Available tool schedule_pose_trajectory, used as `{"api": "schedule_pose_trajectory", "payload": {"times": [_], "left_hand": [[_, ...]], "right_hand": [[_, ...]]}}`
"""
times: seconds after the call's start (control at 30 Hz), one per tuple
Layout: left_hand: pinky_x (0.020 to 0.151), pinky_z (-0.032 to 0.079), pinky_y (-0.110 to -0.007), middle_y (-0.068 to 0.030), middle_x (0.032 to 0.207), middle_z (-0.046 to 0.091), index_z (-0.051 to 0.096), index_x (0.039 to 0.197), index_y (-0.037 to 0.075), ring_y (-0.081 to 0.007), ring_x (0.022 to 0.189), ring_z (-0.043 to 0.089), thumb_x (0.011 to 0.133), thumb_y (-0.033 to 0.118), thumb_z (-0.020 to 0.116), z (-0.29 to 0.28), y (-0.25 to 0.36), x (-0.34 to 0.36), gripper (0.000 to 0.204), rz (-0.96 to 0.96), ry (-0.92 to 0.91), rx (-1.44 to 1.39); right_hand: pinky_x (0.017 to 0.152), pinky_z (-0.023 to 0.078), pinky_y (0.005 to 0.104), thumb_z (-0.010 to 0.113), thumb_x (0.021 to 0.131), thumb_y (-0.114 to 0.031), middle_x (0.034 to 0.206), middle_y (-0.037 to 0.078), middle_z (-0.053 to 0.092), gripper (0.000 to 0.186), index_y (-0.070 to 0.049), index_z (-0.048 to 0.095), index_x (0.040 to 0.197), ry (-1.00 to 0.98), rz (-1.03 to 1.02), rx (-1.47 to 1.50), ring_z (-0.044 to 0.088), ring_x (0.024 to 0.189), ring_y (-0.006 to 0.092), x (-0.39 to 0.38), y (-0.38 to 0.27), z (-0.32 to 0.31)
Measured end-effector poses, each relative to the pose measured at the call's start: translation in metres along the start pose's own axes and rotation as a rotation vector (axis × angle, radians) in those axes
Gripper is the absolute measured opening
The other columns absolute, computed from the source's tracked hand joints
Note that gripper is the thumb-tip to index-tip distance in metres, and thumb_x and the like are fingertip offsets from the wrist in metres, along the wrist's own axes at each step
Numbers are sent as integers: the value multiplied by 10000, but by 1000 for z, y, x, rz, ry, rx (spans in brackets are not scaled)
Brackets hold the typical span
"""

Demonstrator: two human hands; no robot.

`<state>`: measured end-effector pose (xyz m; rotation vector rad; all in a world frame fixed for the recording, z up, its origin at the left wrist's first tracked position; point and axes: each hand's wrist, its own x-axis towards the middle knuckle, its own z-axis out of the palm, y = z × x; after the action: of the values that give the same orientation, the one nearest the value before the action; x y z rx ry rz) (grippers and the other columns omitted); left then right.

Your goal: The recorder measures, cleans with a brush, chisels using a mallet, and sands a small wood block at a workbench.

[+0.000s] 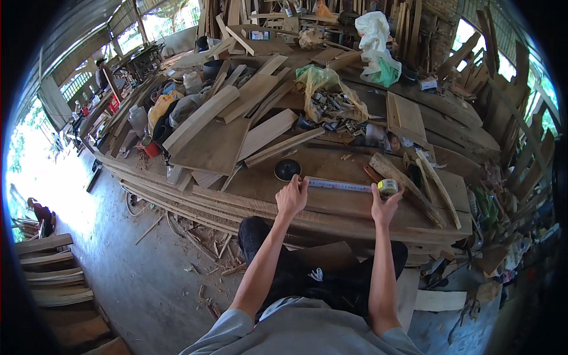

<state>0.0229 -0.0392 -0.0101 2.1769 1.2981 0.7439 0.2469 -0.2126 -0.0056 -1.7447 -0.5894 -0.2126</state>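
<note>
A tape measure (388,187) with a yellow-green case sits in my right hand (383,204), its thumb and fingers wrapped round the case. The pale tape blade (338,185) runs out to the left, stretched straight above the wooden boards. Its far end is pinched between thumb and fingers of my left hand (291,196). Just beyond that hand a round black disc (287,170) with a hole in its middle lies on the wood. A rough length of wood (408,188) slants past the tape case on the right.
Stacked planks (195,204) form a wide low bench in front of me. Loose boards (207,118), a plastic bag of metal parts (331,97) and a red pot (151,147) crowd it. More timber (53,266) is piled at the lower left; wood scraps (201,245) litter the floor.
</note>
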Motion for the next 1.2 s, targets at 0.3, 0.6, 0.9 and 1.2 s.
{"api": "schedule_pose_trajectory", "payload": {"times": [0.3, 0.6, 0.9, 1.2], "left_hand": [[767, 554, -607, -144, 936, 788, 605, 1099, 125, -450, 895, 738, 1115, 504, 450, 4, 2, 1, 410, 22, 31, -16], [762, 550, -611, -172, 928, 774, 609, 1081, 120, -461, 889, 732, 1115, 498, 448, 3, 1, 1, 412, 13, 44, -6], [767, 553, -601, -171, 928, 773, 613, 1069, 115, -459, 891, 732, 1115, 487, 461, 1, 4, -1, 405, 21, 23, -29], [771, 555, -595, -159, 923, 775, 617, 1065, 107, -458, 895, 731, 1115, 482, 465, 0, 5, -1, 407, 31, 38, -52]], "right_hand": [[1001, 532, 485, 836, 950, -336, 1383, 293, 590, 767, -34, 376, 1484, -8, 6, 31, 640, 1244, 421, 3, 6, 2], [999, 532, 493, 833, 952, -374, 1376, 288, 588, 818, -34, 338, 1507, 52, 115, -10, 641, 1213, 436, 1, 12, 5], [1036, 513, 479, 839, 948, -376, 1401, 282, 566, 833, -32, 345, 1524, 66, 131, 9, 618, 1253, 410, 2, 20, 5], [1051, 507, 473, 843, 944, -382, 1402, 278, 566, 833, -31, 352, 1518, 57, 77, 57, 617, 1255, 403, 3, 20, 4]]}}
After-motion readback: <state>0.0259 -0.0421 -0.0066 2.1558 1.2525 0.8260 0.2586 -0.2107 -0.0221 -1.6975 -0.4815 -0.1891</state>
